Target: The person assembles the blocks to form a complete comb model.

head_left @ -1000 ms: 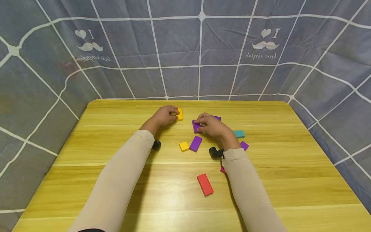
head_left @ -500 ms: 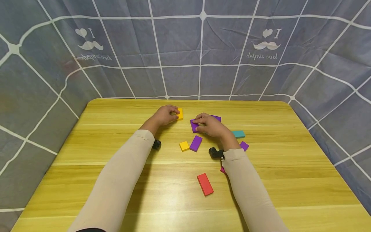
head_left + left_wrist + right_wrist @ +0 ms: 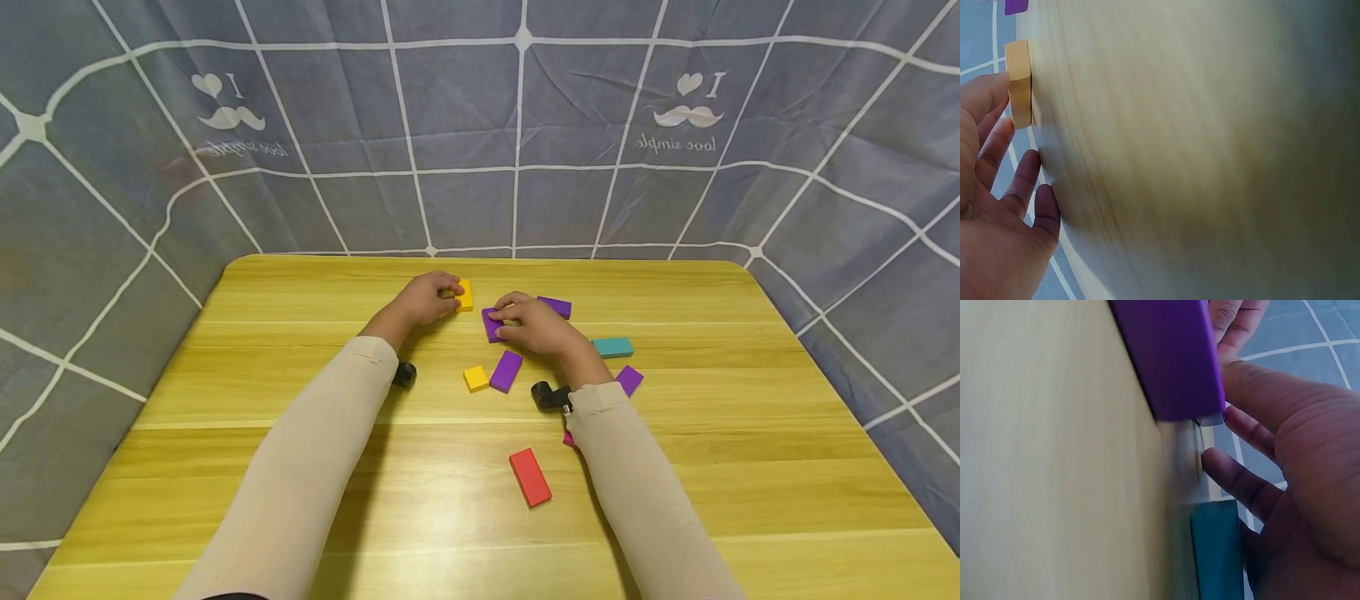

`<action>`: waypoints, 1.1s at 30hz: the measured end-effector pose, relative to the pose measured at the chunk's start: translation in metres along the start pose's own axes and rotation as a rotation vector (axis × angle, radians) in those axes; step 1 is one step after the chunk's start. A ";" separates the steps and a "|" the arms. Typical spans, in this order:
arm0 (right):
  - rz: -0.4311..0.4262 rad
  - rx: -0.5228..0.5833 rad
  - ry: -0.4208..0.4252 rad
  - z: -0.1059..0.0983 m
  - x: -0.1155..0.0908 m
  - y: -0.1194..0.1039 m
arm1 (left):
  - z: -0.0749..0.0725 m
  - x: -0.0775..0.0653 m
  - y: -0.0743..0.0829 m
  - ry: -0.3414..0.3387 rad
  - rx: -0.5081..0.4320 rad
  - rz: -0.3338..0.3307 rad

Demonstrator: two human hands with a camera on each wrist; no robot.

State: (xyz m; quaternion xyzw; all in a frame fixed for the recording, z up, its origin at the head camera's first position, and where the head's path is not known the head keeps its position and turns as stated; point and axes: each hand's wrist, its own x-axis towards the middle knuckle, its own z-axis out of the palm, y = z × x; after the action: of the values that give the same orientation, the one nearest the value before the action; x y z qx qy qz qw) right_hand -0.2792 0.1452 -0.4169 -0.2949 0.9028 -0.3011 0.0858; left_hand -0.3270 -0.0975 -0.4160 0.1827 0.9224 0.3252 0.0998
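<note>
My left hand point(image 3: 431, 298) pinches a yellow block point(image 3: 466, 296) lying flat near the table's far edge. In the left wrist view, the thumb and a finger touch this yellow block point(image 3: 1019, 84), while the other fingers rest by the tabletop. Just to the right, my right hand point(image 3: 534, 323) grips a flat purple block point(image 3: 491, 325) between thumb and fingers, partly covering it. A small gap separates the two held blocks. In the right wrist view, a purple block point(image 3: 1172, 362) looms close in front of the hand and a teal block point(image 3: 1217, 550) shows below.
A small yellow block point(image 3: 476, 378) and a purple block point(image 3: 506, 371) lie nearer me. Another purple block point(image 3: 555, 307), the teal one point(image 3: 612, 347) and a purple piece point(image 3: 629, 380) are to the right. A red block point(image 3: 530, 477) lies in front; the right sleeve partly hides a magenta piece point(image 3: 568, 438).
My right hand has slid the purple block left toward the yellow one, uncovering more of the purple block behind it. The left hand and its yellow block have stayed put.
</note>
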 end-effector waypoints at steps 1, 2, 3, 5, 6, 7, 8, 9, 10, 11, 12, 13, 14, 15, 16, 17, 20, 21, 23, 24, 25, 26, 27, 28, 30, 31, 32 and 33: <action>0.004 -0.005 -0.003 0.001 0.001 0.000 | 0.000 0.000 0.000 0.000 -0.001 0.000; 0.012 -0.006 -0.006 0.002 0.002 -0.001 | 0.000 0.000 0.000 0.000 -0.002 -0.001; 0.018 -0.005 -0.006 0.002 0.002 -0.002 | 0.000 0.000 0.000 0.000 -0.003 -0.001; 0.025 0.000 -0.006 0.003 0.004 -0.004 | 0.000 0.000 0.000 0.000 -0.005 -0.001; 0.027 0.004 -0.004 0.004 0.004 -0.005 | 0.000 0.000 0.000 0.001 -0.004 -0.001; 0.027 0.004 -0.002 0.004 0.005 -0.006 | 0.000 0.000 0.000 0.002 -0.004 -0.001; 0.029 0.010 0.002 0.005 0.005 -0.008 | 0.000 0.000 0.000 0.003 -0.004 -0.001; 0.029 0.014 0.005 0.005 0.006 -0.009 | 0.000 0.000 0.000 0.004 -0.004 -0.001; 0.026 0.014 0.007 0.006 0.006 -0.010 | 0.000 0.000 0.000 0.004 -0.003 -0.002; 0.023 0.014 0.011 0.007 0.007 -0.010 | 0.000 0.000 0.000 0.004 -0.002 -0.001; 0.025 0.016 0.013 0.008 0.007 -0.010 | 0.000 0.000 0.000 0.004 -0.002 0.001; 0.027 0.018 0.015 0.009 0.008 -0.010 | 0.000 0.000 -0.001 0.004 -0.002 0.002; 0.029 0.021 0.017 0.009 0.008 -0.010 | 0.000 0.001 -0.001 0.004 -0.003 0.004; 0.030 0.022 0.018 0.010 0.009 -0.010 | 0.000 0.001 -0.001 0.004 -0.003 0.006; 0.030 0.021 0.018 0.010 0.009 -0.010 | 0.000 0.001 -0.001 0.004 -0.005 0.008; 0.031 0.019 0.019 0.011 0.010 -0.010 | 0.000 0.001 -0.001 0.005 -0.005 0.010; 0.026 0.015 0.016 0.012 0.011 -0.012 | 0.000 0.001 -0.001 0.003 -0.008 0.011; 0.022 0.011 0.016 0.012 0.012 -0.012 | 0.000 0.001 -0.001 0.002 -0.007 0.010; 0.016 0.011 0.012 0.013 0.013 -0.013 | 0.000 0.001 -0.001 0.000 -0.005 0.010; 0.010 0.011 0.010 0.013 0.013 -0.014 | 0.000 0.001 -0.001 -0.001 -0.005 0.010; 0.005 0.010 0.009 0.014 0.014 -0.015 | -0.001 0.001 0.000 -0.001 -0.003 0.011; 0.000 0.009 0.009 0.015 0.014 -0.016 | 0.000 0.001 -0.001 -0.001 -0.001 0.013; -0.007 0.009 0.008 0.015 0.015 -0.017 | 0.000 0.001 -0.001 0.000 0.001 0.015; -0.014 0.010 0.008 0.016 0.015 -0.017 | 0.000 0.001 -0.001 -0.001 0.003 0.017; -0.033 0.004 0.011 0.017 0.017 -0.018 | 0.000 0.001 0.000 -0.001 0.006 0.020; -0.038 0.003 0.012 0.018 0.018 -0.018 | 0.000 0.001 -0.001 -0.001 0.010 0.021; -0.044 0.000 0.014 0.019 0.019 -0.018 | 0.000 0.001 -0.001 -0.002 0.011 0.022; -0.048 -0.004 0.014 0.019 0.019 -0.018 | 0.000 0.001 -0.001 -0.002 0.012 0.023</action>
State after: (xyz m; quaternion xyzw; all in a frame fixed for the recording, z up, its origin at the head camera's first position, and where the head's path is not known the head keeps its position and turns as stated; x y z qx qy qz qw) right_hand -0.2798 0.1127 -0.4215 -0.3144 0.8967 -0.3034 0.0716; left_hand -0.3285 -0.0977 -0.4162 0.1942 0.9221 0.3207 0.0960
